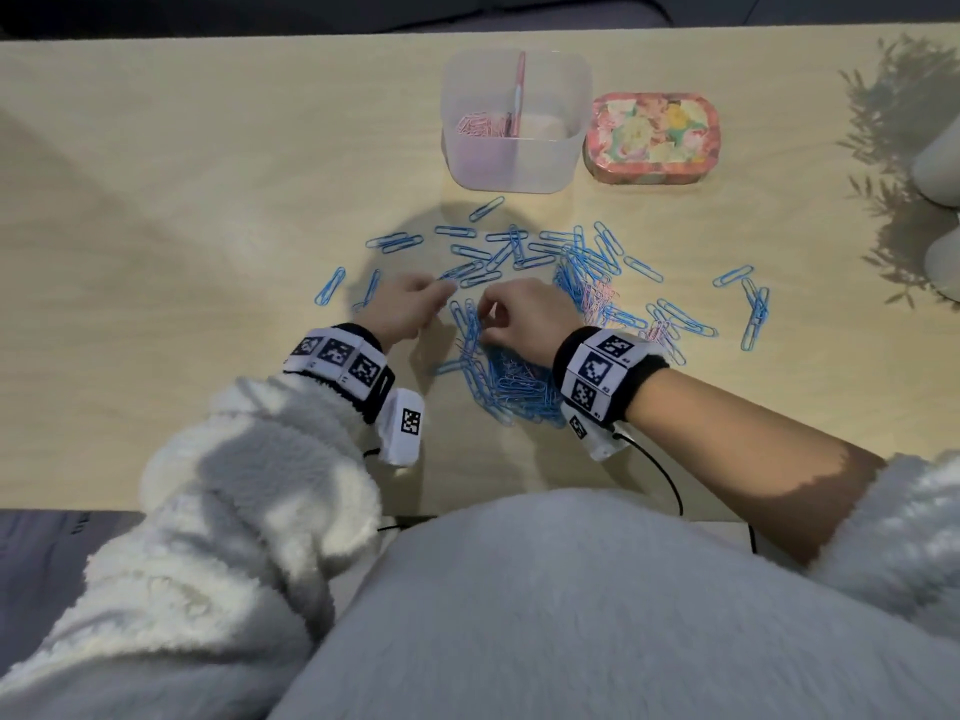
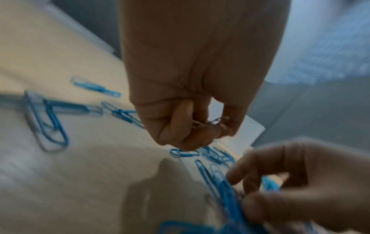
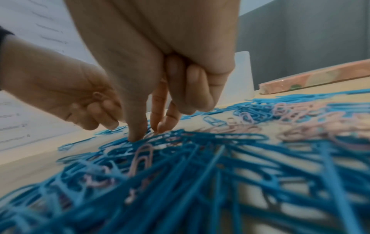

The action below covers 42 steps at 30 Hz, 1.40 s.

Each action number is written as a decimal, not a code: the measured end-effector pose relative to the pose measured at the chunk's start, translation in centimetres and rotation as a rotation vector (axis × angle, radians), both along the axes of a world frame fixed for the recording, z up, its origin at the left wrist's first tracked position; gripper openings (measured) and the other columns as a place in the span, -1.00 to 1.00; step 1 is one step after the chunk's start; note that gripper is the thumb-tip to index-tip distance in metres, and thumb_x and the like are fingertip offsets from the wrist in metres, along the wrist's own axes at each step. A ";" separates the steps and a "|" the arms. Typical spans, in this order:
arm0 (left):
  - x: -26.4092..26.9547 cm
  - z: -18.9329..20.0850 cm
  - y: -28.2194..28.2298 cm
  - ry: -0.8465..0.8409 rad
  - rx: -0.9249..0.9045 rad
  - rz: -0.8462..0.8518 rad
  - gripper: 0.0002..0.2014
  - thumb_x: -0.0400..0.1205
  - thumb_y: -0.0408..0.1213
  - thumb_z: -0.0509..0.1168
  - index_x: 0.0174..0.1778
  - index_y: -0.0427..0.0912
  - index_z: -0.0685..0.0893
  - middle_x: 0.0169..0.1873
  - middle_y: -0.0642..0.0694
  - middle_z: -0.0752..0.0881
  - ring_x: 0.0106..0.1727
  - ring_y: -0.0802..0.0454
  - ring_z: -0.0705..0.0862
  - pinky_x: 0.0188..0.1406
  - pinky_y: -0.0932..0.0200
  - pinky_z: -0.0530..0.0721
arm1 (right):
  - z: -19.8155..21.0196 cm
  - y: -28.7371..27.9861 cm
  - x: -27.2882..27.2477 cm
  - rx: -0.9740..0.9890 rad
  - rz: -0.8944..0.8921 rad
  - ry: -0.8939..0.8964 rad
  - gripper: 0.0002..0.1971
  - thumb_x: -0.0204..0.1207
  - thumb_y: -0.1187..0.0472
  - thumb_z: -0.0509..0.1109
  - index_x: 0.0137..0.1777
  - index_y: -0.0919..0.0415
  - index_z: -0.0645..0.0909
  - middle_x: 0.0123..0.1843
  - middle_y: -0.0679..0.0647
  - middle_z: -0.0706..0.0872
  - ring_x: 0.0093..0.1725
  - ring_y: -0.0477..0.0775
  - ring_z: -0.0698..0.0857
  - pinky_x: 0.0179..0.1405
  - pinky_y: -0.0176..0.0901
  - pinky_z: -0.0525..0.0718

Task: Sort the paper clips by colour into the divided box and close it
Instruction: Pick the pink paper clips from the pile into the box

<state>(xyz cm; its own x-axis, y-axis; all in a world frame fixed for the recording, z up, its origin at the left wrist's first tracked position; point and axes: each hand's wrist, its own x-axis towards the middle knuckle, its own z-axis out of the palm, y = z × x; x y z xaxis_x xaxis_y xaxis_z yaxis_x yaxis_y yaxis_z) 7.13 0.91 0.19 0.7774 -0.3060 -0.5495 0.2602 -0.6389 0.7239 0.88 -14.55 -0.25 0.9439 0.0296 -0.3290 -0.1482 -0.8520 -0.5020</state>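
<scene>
Blue paper clips (image 1: 514,381) lie heaped and scattered across the wooden table, with a few pink clips (image 1: 597,298) mixed in. The clear divided box (image 1: 514,163) stands open at the back, with pink clips (image 1: 480,124) in its left compartment. Its floral lid (image 1: 652,132) lies to its right. My left hand (image 1: 415,304) hovers left of the heap, curled into a fist around several small clips (image 2: 212,122) whose colour is unclear. My right hand (image 1: 485,317) reaches into the heap, and its thumb and first fingertips (image 3: 136,136) pinch at a clip there.
White rounded objects (image 1: 940,163) stand at the table's right edge among leaf shadows. A black cable (image 1: 670,485) runs from my right wrist over the front edge. Bare tabletop stretches to the left.
</scene>
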 end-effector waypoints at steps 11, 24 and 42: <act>-3.0 -1.5 1.6 -0.279 0.120 -0.285 -0.91 0.63 -0.23 0.24 -0.06 -0.16 0.61 -0.37 -0.07 0.60 -0.32 0.03 0.53 -0.24 0.07 0.50 | -0.5 -2.4 -0.2 -0.122 0.097 -0.072 -0.84 0.54 0.13 0.30 0.04 0.12 0.65 0.09 0.06 0.68 0.13 0.16 0.64 -0.07 -0.09 0.48; -3.0 -1.1 0.4 -0.415 0.268 -0.412 -0.85 0.62 -0.23 0.29 -0.07 -0.26 0.63 -0.32 0.00 0.57 -0.19 0.01 0.50 -0.21 0.19 0.35 | -0.1 -4.4 0.5 -0.064 0.128 0.032 -0.91 0.51 0.21 0.36 -0.06 0.23 0.60 0.05 0.12 0.69 0.05 0.14 0.64 -0.09 -0.12 0.48; -1.9 1.3 -4.4 0.273 -0.311 0.110 -0.81 0.70 -0.45 0.08 -0.10 -0.21 0.59 -0.42 -0.06 0.48 -0.66 0.28 0.42 -0.67 0.46 0.40 | 1.0 -7.0 -2.9 -0.140 -0.026 -0.050 -0.67 0.45 0.18 0.32 0.22 0.00 0.65 -0.05 0.02 0.77 0.00 0.11 0.70 -0.06 -0.09 0.56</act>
<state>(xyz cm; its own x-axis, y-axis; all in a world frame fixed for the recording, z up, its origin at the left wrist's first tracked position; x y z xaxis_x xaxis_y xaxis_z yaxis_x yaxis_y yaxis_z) 5.22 -3.52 1.45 0.6537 -0.4130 -0.6342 0.5233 -0.3587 0.7730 -1.98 -21.52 0.70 0.9589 -0.0375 -0.2811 -0.1488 -0.9103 -0.3862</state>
